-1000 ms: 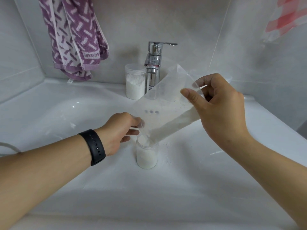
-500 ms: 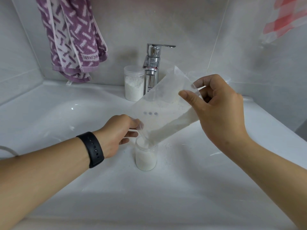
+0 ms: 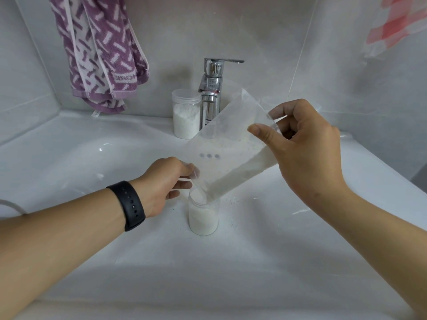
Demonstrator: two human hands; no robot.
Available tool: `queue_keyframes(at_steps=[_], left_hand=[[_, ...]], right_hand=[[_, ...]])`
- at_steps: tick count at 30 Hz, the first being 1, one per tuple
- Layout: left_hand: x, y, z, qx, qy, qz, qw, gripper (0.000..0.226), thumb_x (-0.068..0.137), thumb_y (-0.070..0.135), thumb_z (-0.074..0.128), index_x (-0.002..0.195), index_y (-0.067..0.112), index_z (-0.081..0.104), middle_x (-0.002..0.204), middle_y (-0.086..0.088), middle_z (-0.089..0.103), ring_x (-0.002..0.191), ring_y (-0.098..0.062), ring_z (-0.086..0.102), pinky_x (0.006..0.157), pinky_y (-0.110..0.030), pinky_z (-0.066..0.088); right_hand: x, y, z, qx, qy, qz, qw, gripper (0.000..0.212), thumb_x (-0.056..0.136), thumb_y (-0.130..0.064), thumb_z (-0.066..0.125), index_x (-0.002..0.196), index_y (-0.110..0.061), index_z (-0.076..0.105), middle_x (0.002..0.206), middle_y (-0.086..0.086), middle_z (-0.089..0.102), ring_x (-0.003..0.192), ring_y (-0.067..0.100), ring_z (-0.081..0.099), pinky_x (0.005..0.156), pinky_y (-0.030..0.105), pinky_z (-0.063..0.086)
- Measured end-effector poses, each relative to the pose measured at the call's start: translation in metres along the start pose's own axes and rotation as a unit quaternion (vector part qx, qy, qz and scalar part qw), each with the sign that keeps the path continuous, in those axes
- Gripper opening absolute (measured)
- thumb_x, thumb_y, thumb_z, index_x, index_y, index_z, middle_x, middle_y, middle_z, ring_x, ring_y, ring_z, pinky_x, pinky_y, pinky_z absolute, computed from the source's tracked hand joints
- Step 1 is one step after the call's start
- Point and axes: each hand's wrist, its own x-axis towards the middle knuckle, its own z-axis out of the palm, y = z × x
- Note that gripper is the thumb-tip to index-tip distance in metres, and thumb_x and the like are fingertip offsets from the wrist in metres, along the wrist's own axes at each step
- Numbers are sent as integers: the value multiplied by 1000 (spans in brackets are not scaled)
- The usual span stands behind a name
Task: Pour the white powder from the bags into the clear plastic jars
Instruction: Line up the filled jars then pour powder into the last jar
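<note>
A translucent plastic bag (image 3: pixel 227 146) with white powder along its lower edge is tilted, its open corner down in the mouth of a clear plastic jar (image 3: pixel 203 218). That jar stands in the white sink basin and is nearly full of powder. My right hand (image 3: pixel 305 153) pinches the bag's raised upper end. My left hand (image 3: pixel 166 181), a black watch on its wrist, pinches the bag's lower edge just left of the jar's mouth. A second clear jar (image 3: pixel 186 117), partly filled with powder, stands at the back beside the tap.
A chrome tap (image 3: pixel 211 88) rises behind the bag. A purple patterned towel (image 3: pixel 101 54) hangs on the left wall. A pink checked cloth (image 3: pixel 397 21) hangs top right. Specks of spilled powder (image 3: pixel 233 200) lie on the sink (image 3: pixel 254 262) right of the jar.
The powder level in the front jar has risen a little as powder slides down the bag. Both hands and the bag have stayed almost still.
</note>
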Motion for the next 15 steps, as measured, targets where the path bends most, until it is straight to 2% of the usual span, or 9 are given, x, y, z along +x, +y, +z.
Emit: queue_keyframes(at_steps=[6, 11, 15], left_hand=[[2, -2, -2, 4, -12, -5, 1000, 29, 98, 23, 56, 76, 21, 74, 97, 8, 73, 83, -13, 65, 82, -32, 43], [4, -2, -1, 4, -15, -12, 1000, 29, 98, 24, 56, 76, 21, 75, 101, 7, 74, 84, -13, 65, 83, -32, 44], [5, -2, -1, 2, -11, -14, 1000, 30, 98, 24, 56, 74, 21, 75, 99, 7, 74, 85, -14, 66, 83, -32, 44]], right_hand=[[1, 3, 0, -3, 0, 10, 1000, 29, 81, -40, 83, 95, -26, 62, 77, 10, 68, 66, 17, 56, 56, 15, 41], [2, 5, 0, 4, 0, 9, 1000, 29, 82, -39, 83, 96, -24, 63, 79, 11, 68, 68, 21, 58, 58, 20, 43], [3, 5, 0, 3, 4, 4, 1000, 28, 82, -38, 83, 96, -24, 62, 78, 11, 67, 67, 19, 55, 56, 14, 39]])
